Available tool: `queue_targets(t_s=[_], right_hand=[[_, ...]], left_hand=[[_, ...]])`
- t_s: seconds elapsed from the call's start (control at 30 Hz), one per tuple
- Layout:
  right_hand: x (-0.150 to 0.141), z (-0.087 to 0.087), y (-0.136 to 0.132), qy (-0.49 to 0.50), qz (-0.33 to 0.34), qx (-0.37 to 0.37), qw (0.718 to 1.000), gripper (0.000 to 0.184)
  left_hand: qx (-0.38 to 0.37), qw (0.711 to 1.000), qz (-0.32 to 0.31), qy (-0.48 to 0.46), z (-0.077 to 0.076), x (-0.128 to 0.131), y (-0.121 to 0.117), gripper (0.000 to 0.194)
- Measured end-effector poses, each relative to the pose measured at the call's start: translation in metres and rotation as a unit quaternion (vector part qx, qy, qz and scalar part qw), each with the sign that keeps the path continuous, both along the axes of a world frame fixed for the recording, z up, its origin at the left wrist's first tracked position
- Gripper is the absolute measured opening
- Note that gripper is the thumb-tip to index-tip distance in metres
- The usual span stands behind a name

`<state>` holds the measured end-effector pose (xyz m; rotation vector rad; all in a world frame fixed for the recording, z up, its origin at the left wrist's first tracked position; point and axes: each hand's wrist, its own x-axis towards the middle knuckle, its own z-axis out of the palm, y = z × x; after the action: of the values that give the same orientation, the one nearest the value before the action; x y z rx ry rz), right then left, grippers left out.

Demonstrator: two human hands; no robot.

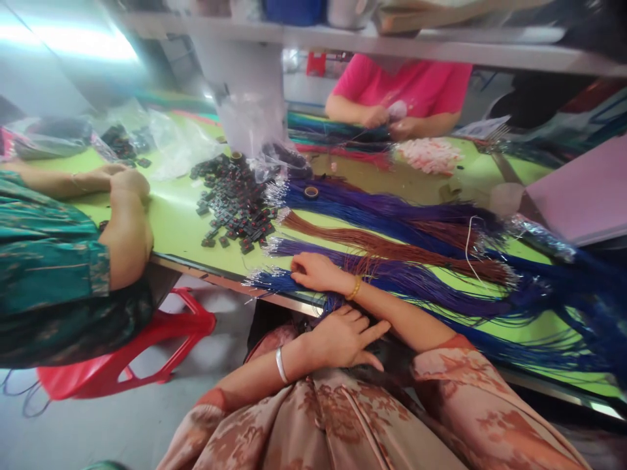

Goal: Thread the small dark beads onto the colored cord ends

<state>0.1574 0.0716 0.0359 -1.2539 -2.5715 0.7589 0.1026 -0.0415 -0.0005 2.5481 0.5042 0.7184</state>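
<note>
My right hand (316,271), with a yellow bracelet at the wrist, rests over the blue wires (267,279) and purple wires (406,274) at the table's front edge. Its fingers curl closed; what they hold, if anything, is hidden. My left hand (340,336), with a silver bangle, is below the edge, over my lap. Its thumb and index finger stretch apart and nothing shows between them. Some dark purple strands (332,303) hang over the edge close to its fingertips. Beyond my right hand lie brown wires (337,234) with pale metal ends.
A pile of black connector housings (240,209) lies left of the wire ends. A tape roll (311,192) sits on more wires. One person works at left beside a red stool (161,339); another in a pink shirt (406,88) sits opposite, beneath a shelf (441,49).
</note>
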Motion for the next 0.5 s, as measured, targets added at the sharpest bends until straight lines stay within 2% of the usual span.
queue_targets(t_s=[0.07,0.13,0.17,0.2,0.27,0.3,0.37,0.43,0.5], right_hand=[[-0.005,-0.005,-0.005,-0.038,-0.014,0.014,0.999,0.012],[-0.006,-0.009,-0.007,-0.055,-0.017,0.009,0.998,0.011],[-0.005,-0.011,-0.007,-0.06,-0.016,0.008,0.998,0.011],[-0.005,-0.012,-0.007,-0.064,-0.014,0.011,0.998,0.012],[-0.004,-0.015,-0.008,-0.065,-0.015,0.031,0.997,0.014],[-0.005,-0.017,-0.009,-0.062,-0.017,0.044,0.997,0.015],[-0.006,-0.018,-0.01,-0.055,-0.026,0.063,0.996,0.018],[-0.007,-0.019,-0.012,-0.057,-0.034,0.073,0.995,0.019],[-0.007,-0.019,-0.012,-0.068,-0.044,0.089,0.993,0.019]], left_hand=[[-0.034,0.998,0.015,-0.052,0.002,-0.008,0.002,0.06],[-0.084,0.986,0.07,-0.127,0.01,-0.03,0.01,0.045],[-0.108,0.973,0.122,-0.165,0.014,-0.045,0.018,0.035],[-0.126,0.95,0.199,-0.204,0.018,-0.062,0.027,0.025],[-0.118,0.884,0.385,-0.236,0.022,-0.1,0.052,0.018],[-0.097,0.858,0.465,-0.198,0.023,-0.118,0.065,0.021],[-0.051,0.815,0.574,-0.054,0.02,-0.151,0.09,0.027],[-0.047,0.799,0.595,0.068,0.014,-0.173,0.107,0.027],[-0.051,0.797,0.588,0.129,0.007,-0.184,0.114,0.026]])
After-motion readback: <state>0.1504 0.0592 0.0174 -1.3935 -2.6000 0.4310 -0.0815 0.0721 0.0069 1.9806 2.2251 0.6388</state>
